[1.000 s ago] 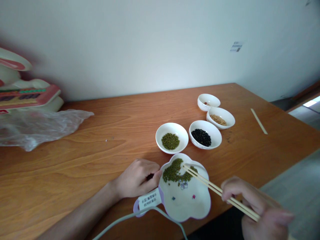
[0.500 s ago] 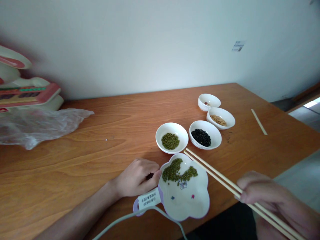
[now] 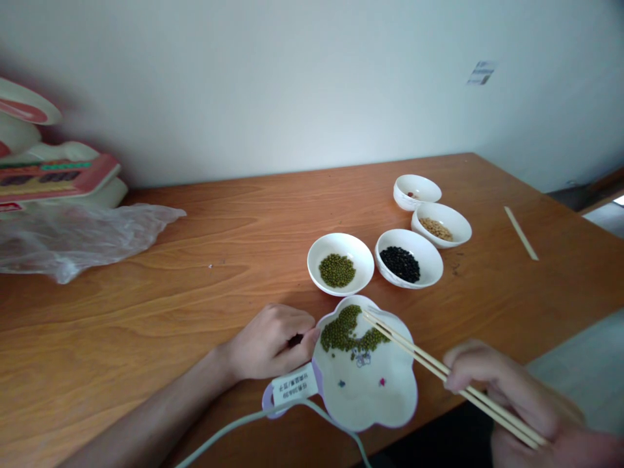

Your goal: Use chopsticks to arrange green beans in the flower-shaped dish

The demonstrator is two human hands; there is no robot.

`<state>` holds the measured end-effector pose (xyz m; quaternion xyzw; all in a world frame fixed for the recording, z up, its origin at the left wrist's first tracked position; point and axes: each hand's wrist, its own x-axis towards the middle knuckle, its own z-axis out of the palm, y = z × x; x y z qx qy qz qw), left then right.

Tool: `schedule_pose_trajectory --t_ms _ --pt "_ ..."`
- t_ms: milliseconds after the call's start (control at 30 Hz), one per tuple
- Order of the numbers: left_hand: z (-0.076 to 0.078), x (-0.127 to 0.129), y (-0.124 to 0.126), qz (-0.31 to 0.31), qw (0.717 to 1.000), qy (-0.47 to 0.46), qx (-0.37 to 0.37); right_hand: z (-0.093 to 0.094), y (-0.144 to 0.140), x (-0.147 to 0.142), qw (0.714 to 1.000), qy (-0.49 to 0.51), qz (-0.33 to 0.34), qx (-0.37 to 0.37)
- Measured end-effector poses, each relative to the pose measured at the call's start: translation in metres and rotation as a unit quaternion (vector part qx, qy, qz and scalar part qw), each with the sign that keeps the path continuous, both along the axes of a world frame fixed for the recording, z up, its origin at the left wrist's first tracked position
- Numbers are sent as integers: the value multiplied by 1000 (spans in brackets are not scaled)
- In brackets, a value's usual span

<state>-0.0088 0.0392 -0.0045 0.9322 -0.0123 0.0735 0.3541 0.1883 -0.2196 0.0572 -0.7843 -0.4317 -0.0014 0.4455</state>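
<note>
1. Meanwhile, my left hand (image 3: 273, 341) gripped the white flower-shaped plastic dish (image 3: 385, 406) at the table's near edge.
2. My right hand (image 3: 507, 396) pinched pale wooden chopsticks (image 3: 439, 372); tips among green mung beans (image 3: 348, 331).
3. Next, I judged, came nipping one bean.

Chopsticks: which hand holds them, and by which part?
The right hand holds the chopsticks near their back end; the tips reach over the flower-shaped dish.

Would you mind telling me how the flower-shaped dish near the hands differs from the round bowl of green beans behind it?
The flower-shaped dish has a lobed rim and purple edge; the round bowl is plain white. The dish's beans spread along its far side, while the bowl's sit heaped in the middle. The left hand touches the dish; nothing touches the bowl. Both hold green beans.
</note>
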Motion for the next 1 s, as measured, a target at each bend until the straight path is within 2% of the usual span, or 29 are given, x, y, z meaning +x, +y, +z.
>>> schedule_pose_trajectory --t_ms 133,300,500,700,1000 --pt "0 0 0 -2 1000 2 -4 4 17 -10 999 36 9 24" --pt "0 3 2 -3 1000 -1 -10 3 25 -13 999 38 -9 3" --pt "2 2 1 0 1000 1 -14 2 20 -10 999 47 -8 0" --pt "1 1 0 2 1000 2 -10 -2 9 -9 997 71 29 7" --pt "0 1 0 5 1000 1 -1 8 21 -10 997 74 32 17"
